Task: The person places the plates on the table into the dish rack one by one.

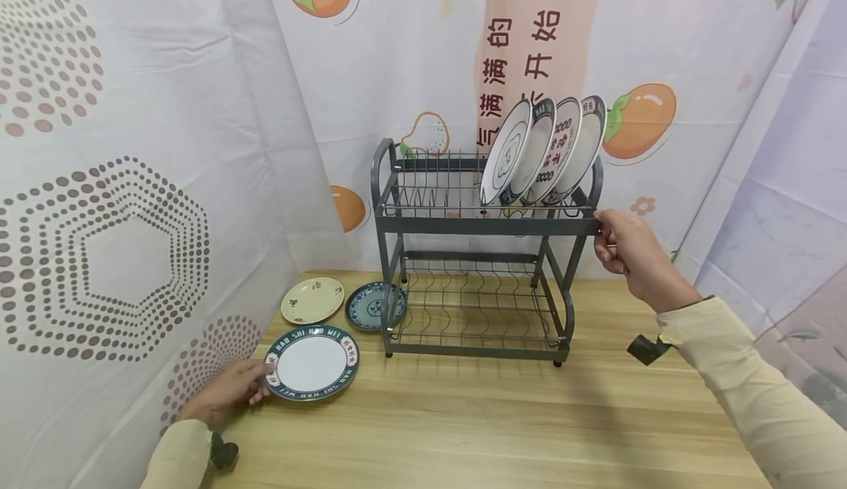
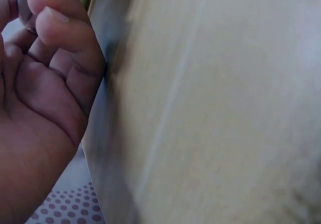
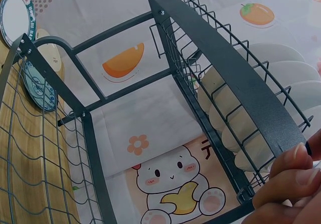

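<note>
At the left, my left hand (image 1: 240, 387) pinches the near-left rim of a white plate (image 1: 311, 364) with a dark green lettered border. In the left wrist view the fingers (image 2: 65, 30) curl at the plate's edge, close over the wood. My right hand (image 1: 631, 257) grips the upper right front corner of a dark grey two-tier dish rack (image 1: 490, 226). The right wrist view shows those fingers (image 3: 296, 176) around the end of the rack's bar. Several white plates (image 1: 506, 152) stand tilted in the right half of the top tier.
Behind the held plate, a cream plate (image 1: 312, 300) and a blue patterned plate (image 1: 372, 307) lie on the wooden table (image 1: 463, 415). The blue one sits right by the rack's left foot. Printed curtains (image 1: 410, 55) hang behind and to the left.
</note>
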Motion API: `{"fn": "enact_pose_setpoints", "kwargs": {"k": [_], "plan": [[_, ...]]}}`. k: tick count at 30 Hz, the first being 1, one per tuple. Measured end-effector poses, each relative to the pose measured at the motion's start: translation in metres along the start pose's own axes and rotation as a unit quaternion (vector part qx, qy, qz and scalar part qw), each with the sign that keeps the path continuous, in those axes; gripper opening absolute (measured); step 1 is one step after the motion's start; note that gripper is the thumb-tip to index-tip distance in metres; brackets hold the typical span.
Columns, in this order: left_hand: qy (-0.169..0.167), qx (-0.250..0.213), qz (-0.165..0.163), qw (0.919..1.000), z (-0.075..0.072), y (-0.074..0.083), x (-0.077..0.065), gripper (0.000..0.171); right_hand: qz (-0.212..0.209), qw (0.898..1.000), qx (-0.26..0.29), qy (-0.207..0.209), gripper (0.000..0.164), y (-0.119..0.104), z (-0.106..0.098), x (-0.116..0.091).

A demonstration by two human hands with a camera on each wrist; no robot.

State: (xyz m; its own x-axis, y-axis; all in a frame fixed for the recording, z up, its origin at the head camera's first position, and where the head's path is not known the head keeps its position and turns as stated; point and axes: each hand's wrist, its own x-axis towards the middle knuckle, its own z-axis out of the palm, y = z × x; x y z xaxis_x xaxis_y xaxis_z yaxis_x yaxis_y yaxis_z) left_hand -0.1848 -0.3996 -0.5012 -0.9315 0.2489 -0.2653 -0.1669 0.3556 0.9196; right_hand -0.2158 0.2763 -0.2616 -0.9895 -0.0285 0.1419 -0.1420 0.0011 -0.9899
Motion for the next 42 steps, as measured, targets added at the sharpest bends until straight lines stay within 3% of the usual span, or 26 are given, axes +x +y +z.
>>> {"fn": "enact_pose_setpoints", "kwargs": {"k": [6,14,23,32,42], "plan": [[0.0,-0.024,0.014,0.9996,-0.001,0.001,-0.004,0.027,-0.004,1.0,0.001,0.0,0.036,0.0,0.0,0.0],[0.034,-0.063,0.025,0.9971,0.0,0.007,-0.009,0.028,0.003,1.0,0.002,0.003,0.036,-0.001,0.001,-0.001],[0.036,-0.048,0.067,0.9959,0.001,0.019,-0.011,0.031,0.002,1.0,-0.002,0.004,0.035,-0.001,0.001,-0.001],[0.044,-0.073,0.1,0.9913,0.008,0.028,-0.012,0.031,0.003,1.0,-0.002,0.004,0.036,0.0,0.001,-0.001],[0.015,-0.095,0.133,0.9864,0.012,0.04,-0.01,0.034,0.003,1.0,-0.012,0.008,0.036,-0.002,0.002,-0.002]]}}
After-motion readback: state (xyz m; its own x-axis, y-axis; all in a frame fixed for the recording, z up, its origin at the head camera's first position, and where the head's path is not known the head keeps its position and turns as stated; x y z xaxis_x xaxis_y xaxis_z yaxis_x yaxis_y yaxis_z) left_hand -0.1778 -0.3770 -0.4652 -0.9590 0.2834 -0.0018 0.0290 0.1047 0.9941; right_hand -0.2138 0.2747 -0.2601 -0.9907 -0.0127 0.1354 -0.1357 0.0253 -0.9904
